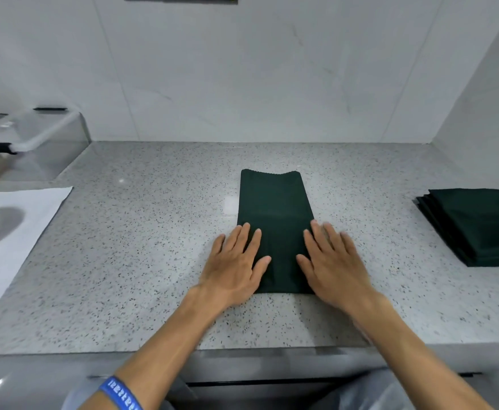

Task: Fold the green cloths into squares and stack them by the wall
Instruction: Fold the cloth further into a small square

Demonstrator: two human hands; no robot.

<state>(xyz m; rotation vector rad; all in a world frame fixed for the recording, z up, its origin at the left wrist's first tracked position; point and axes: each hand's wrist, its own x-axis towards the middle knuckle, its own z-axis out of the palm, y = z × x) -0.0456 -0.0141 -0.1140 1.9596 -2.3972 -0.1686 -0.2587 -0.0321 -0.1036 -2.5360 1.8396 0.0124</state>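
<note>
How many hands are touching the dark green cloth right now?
2: the left hand presses its near-left edge, the right hand its near-right edge, on the dark green cloth.

Looks like a kitchen: speckled stone countertop, pale tiled wall behind, and, blurred at far left, perhaps a clear food container.

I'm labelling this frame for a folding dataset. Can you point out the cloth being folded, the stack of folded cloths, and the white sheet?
cloth being folded [273, 202]: head view, bare upper middle of the strip.
stack of folded cloths [476, 223]: head view, top cloth's face.
white sheet [20, 232]: head view, bare middle.
</note>
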